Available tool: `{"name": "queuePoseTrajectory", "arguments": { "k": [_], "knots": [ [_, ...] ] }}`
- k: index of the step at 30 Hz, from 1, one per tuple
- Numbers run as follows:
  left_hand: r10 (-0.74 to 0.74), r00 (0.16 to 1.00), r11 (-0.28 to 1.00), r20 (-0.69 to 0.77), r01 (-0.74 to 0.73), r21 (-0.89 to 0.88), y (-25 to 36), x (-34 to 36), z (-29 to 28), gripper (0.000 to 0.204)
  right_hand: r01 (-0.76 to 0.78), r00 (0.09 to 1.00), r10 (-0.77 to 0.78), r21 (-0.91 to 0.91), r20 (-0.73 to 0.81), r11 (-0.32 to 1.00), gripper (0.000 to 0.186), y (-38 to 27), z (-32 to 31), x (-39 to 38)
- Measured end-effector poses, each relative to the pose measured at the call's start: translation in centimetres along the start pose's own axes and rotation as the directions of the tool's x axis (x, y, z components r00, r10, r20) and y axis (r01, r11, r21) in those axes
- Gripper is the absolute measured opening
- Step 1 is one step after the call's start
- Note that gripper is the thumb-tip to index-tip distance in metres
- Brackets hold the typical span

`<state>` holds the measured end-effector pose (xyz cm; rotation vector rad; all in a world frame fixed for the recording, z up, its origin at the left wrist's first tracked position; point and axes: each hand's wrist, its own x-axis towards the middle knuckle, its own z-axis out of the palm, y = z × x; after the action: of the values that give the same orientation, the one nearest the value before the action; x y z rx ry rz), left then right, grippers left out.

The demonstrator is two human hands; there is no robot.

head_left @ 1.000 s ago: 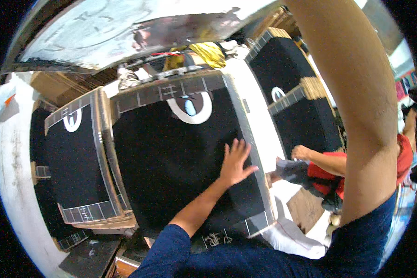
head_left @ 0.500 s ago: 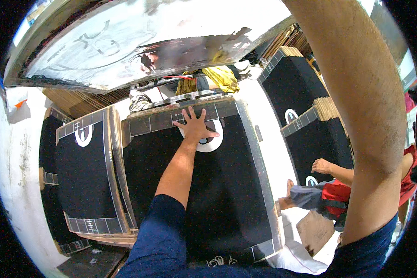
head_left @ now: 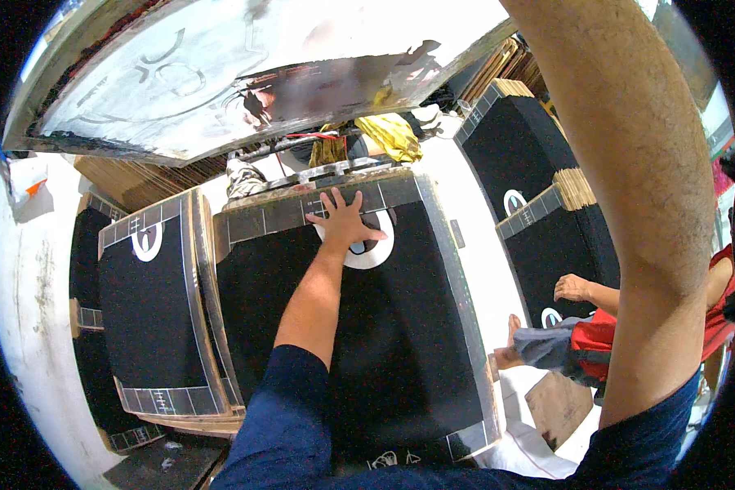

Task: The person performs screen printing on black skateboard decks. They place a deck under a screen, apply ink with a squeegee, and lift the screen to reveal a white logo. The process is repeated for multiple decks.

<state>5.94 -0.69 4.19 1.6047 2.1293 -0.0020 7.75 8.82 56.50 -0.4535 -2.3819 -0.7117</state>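
Note:
With fingers spread, my left hand (head_left: 345, 222) lies flat over the top edge of a black cloth panel (head_left: 384, 343) on a board. It partly covers a white ring-shaped print (head_left: 380, 253) on the cloth. The board's marked border (head_left: 249, 222) shows above and beside the panel. My right arm rises past the upper edge of the picture, so its hand is out of sight. A large printing screen frame (head_left: 196, 90), its mesh streaked with dark ink, stands tilted up beyond the board.
Another board with black cloth (head_left: 147, 318) lies at left. More black panels (head_left: 563, 245) line the right side. A person in red (head_left: 600, 343) works there, one hand (head_left: 573, 287) over a panel. Yellow cloth (head_left: 392, 137) lies behind the board.
The tilted screen has shifted slightly to the left and up. At right, the other person's hand has moved a little. My left hand stays in place.

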Motion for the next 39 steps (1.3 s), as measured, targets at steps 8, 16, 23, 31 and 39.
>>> {"name": "queuePoseTrajectory", "arguments": {
  "k": [8,16,23,31,39],
  "knots": [
    [-0.141,0.844,0.863,-0.518,-0.151,-0.482,-4.4,2.6,1.7,0.104,0.013,0.987,0.000,-0.077,0.161,0.997,0.041,-3.8,-2.7,-5.1],
    [-0.585,0.706,-0.092,-0.398,-0.545,-0.833,-9.4,-4.6,1.1,0.035,-0.229,0.971,0.225,0.045,0.080,0.972,0.041,-12.5,-6.8,-18.3],
    [-0.650,0.596,-0.498,-0.472,-0.802,-0.329,-2.1,-38.1,0.2,0.059,-0.427,0.876,0.481,0.523,0.036,0.738,0.014,-24.2,-7.1,-33.5],
    [-0.474,0.805,-0.509,0.358,0.081,-0.857,-7.8,-41.3,9.2,0.082,-0.677,0.736,0.493,0.508,0.464,0.532,0.033,-32.1,3.7,-48.9],
    [-0.073,0.827,0.976,-0.558,-0.055,-0.209,-9.0,-42.8,11.8,0.066,-0.423,0.890,0.365,0.195,0.275,0.885,0.065,-18.9,24.4,-38.9]
  ]
}}
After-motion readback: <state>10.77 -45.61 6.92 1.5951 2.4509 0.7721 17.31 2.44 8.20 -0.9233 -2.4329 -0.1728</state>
